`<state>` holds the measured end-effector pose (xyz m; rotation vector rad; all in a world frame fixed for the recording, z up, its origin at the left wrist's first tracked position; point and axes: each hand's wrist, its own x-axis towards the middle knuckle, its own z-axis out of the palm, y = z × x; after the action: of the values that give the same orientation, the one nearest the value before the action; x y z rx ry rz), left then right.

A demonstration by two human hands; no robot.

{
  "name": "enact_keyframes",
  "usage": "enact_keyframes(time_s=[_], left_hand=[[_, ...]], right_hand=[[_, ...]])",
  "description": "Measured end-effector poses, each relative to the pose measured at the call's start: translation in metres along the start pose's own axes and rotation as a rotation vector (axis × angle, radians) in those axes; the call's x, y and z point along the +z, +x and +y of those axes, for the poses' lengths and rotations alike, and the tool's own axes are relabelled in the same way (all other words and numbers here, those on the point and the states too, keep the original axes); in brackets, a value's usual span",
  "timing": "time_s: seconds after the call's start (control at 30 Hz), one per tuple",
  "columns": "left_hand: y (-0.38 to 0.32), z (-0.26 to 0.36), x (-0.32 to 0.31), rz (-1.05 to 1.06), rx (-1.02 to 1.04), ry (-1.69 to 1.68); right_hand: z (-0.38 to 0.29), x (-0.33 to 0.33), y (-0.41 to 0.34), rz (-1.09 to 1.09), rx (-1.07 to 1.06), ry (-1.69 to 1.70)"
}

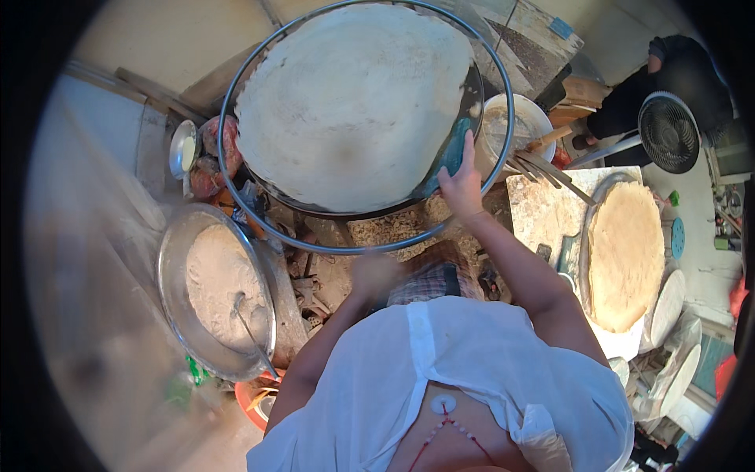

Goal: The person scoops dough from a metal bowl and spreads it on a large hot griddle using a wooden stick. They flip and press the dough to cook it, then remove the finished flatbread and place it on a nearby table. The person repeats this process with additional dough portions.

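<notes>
A wide, thin layer of pale batter covers most of a round dark griddle, which a metal ring surrounds. My right hand grips a teal flat scraper at the griddle's right edge, beside the batter. Below the ring, near my lap, is my left hand; it is blurred, and its fingers and anything in them cannot be made out. At left, a large metal basin contains a pale floury mass and a metal ladle.
Right of the griddle stands a white bucket with wooden sticks across it. A stack of thin round flatbreads lies on a board at right. Beyond are a fan and another person in dark clothes. Wood scraps lie below the griddle.
</notes>
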<state>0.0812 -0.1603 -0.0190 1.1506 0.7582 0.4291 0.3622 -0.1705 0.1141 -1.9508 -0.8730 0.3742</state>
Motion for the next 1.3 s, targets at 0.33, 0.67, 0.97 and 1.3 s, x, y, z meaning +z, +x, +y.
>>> enact_keyframes(time_s=[0.33, 0.67, 0.97, 1.3], left_hand=[[-0.101, -0.092, -0.111, 0.203, -0.315, 1.471], [-0.176, -0.187, -0.125, 0.55, -0.909, 0.384], [-0.126, -0.112, -0.117, 0.557, -0.603, 0.572], [-0.031, -0.044, -0.176, 0.915, -0.336, 0.431]], right_hand=[[-0.024, 0.032, -0.017, -0.018, 0.118, 0.378], [-0.049, 0.081, -0.03, -0.161, 0.171, 0.414], [-0.052, 0.06, -0.023, -0.108, 0.134, 0.496], [-0.066, 0.102, -0.029, -0.067, 0.156, 0.463]])
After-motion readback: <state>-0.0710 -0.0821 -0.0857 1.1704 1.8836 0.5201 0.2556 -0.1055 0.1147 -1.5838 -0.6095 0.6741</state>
